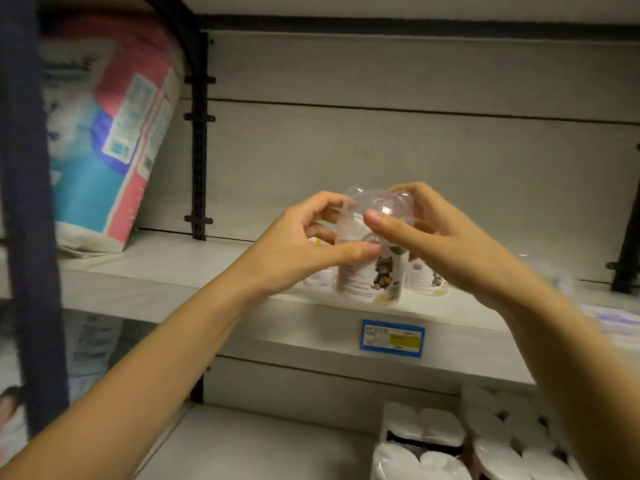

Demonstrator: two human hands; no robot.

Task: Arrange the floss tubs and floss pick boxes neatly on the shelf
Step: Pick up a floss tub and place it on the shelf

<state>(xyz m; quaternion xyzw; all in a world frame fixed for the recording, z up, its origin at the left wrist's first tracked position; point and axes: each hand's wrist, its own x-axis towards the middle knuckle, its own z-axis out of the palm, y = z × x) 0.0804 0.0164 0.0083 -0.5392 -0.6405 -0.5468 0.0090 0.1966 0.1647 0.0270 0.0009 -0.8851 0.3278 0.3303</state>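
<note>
Clear plastic tops the tub [375, 276], upright between both hands at the near edge of the shelf [156, 271]. The left hand [298, 247] pinches its left side; the right hand [433, 237] curls over its top from the right. A second tub [424, 279] stands just behind, rightward; the held one likely slots in at its left.

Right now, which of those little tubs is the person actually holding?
The front tub, with the clear eared lid: left hand and right hand both grip its top. The right tub and half-hidden left tub stand behind it.
</note>
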